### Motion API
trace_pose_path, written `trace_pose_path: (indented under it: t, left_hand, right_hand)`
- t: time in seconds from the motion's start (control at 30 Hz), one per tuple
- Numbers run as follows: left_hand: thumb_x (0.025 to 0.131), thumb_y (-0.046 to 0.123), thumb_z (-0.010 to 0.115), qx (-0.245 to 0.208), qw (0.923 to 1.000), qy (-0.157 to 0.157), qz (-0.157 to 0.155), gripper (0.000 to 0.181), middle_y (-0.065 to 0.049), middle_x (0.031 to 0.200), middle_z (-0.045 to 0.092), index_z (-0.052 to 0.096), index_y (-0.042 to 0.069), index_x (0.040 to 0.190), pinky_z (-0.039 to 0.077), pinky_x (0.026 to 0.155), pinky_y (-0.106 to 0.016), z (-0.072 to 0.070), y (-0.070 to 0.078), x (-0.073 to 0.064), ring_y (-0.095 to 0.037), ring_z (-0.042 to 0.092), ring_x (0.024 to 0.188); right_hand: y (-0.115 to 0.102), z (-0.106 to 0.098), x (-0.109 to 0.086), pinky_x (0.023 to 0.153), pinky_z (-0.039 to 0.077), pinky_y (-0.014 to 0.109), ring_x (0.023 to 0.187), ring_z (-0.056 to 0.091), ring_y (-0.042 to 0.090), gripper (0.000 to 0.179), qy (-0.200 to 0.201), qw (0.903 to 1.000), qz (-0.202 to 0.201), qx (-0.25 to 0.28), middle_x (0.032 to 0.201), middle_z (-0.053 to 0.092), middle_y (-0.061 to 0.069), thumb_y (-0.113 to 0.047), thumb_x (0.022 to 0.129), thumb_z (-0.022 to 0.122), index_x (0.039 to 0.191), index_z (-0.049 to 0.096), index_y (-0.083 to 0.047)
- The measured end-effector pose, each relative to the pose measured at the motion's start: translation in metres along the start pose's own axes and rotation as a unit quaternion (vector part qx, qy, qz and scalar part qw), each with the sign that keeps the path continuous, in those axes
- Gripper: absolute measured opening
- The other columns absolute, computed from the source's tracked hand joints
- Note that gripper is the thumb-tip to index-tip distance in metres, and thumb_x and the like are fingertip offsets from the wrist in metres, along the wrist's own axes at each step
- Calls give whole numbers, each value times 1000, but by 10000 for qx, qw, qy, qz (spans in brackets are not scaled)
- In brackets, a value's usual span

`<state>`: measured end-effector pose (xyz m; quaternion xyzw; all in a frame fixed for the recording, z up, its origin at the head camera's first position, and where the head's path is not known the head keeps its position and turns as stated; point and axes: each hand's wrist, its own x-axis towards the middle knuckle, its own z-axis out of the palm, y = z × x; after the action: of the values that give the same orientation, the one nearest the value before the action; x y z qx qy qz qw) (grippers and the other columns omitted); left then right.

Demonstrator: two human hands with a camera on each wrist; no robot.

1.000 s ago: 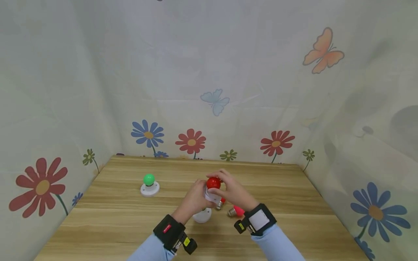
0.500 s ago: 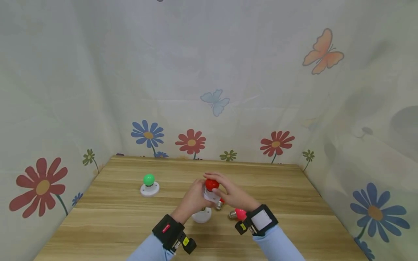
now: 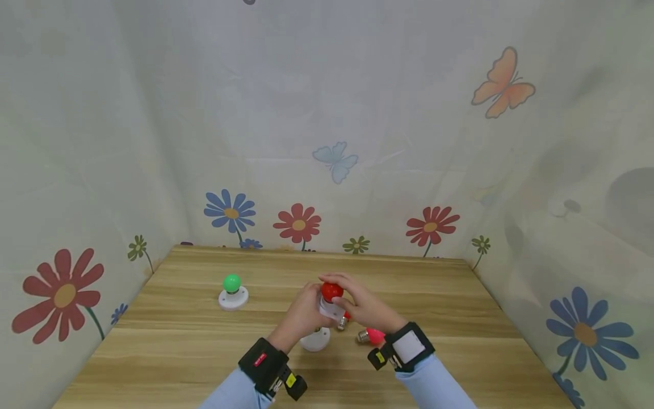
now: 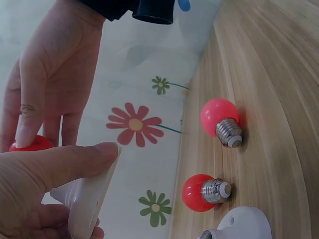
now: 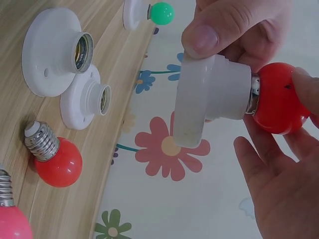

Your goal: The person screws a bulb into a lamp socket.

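My left hand grips a white round lamp holder by its base, thumb on the rim, above the table. A red light bulb sits upright in this holder, with a strip of its metal screw base showing between the glass and the collar. The fingers and thumb of my right hand curl round the bulb's glass from the right and the top. Beneath the hands lie a second red bulb and a pinkish-red bulb, both on their sides.
Two bulbless white lamp holders, a nearer one and a farther one, stand on the wooden table. Over to the left, a green bulb sits in another holder. A flower-printed curtain surrounds the table.
The right hand's fingers have shifted slightly on the red bulb, and bulb and fingers sit a little lower and farther left. The left hand keeps its grip on the holder.
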<state>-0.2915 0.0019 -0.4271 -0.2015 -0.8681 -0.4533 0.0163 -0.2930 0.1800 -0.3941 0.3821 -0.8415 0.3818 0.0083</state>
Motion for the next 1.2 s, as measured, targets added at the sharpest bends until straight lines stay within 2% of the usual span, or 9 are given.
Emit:
trace_pose_path:
  t: [0.1,0.23,0.37,0.5,0.63,0.8,0.97,1.1,1.2]
  left_hand:
    - [69,11,86,50,10000,-6,78,63,-11,117,59,57,7,125,50,94,-49,0,0,0,-27,58,104]
    - [69,11,86,69,10000,-17,22,63,-9,117,60,57,9,125,51,94,-48,-1,1,0,-25,57,104]
    - [70,11,86,38,10000,7,-90,64,-9,118,59,56,8,126,50,95,-48,-1,2,-1,-26,56,105]
    - [70,12,86,5,9999,59,-106,65,-10,119,58,55,7,127,50,95,-49,-1,2,-2,-27,57,106]
    - [70,12,86,62,9999,77,-19,66,-11,119,58,54,6,128,51,94,-47,-1,3,-2,-28,58,106]
    - [70,12,86,124,9999,75,21,66,-12,118,58,55,4,127,52,93,-46,-2,3,-2,-28,58,106]
    - [70,12,86,104,9999,58,10,65,-12,118,57,55,4,127,52,93,-46,-2,3,-2,-28,58,106]
    - [70,12,86,102,9999,13,16,63,-10,116,59,57,6,125,52,92,-46,-1,2,-1,-27,57,104]
    - [70,13,86,100,9999,4,-48,62,-10,116,59,58,7,125,52,92,-46,-1,3,-2,-26,56,104]
  right_hand:
    - [-1,1,0,103,45,46,124,51,23,53,192,9997,102,-76,135,51,3,-12,92,63,141,46,-23]
    - [-2,3,1,99,49,47,114,54,22,52,507,9981,290,-199,124,52,3,-17,89,69,137,50,-19]
    - [0,4,2,98,50,46,113,55,21,54,616,9970,369,-279,122,52,3,-19,86,72,136,51,-17]
    - [1,3,1,101,47,49,122,51,26,55,396,9988,168,-253,135,49,7,-19,91,67,141,46,-20]
    - [0,1,-1,107,39,53,138,38,30,54,1,10000,-39,-56,152,37,7,-20,98,55,148,36,-25]
    - [-2,0,-2,108,38,52,140,36,29,53,-178,9997,38,149,154,34,4,-19,99,53,149,36,-28]
    - [-2,0,-2,106,41,52,134,42,29,52,-95,9998,111,159,149,40,6,-18,98,55,147,39,-27]
    - [-2,2,-1,101,46,51,121,51,26,50,117,9994,283,164,134,48,5,-20,95,61,142,45,-26]
    - [-3,4,1,97,50,48,112,53,24,49,317,9984,467,35,123,48,3,-23,91,66,138,48,-24]
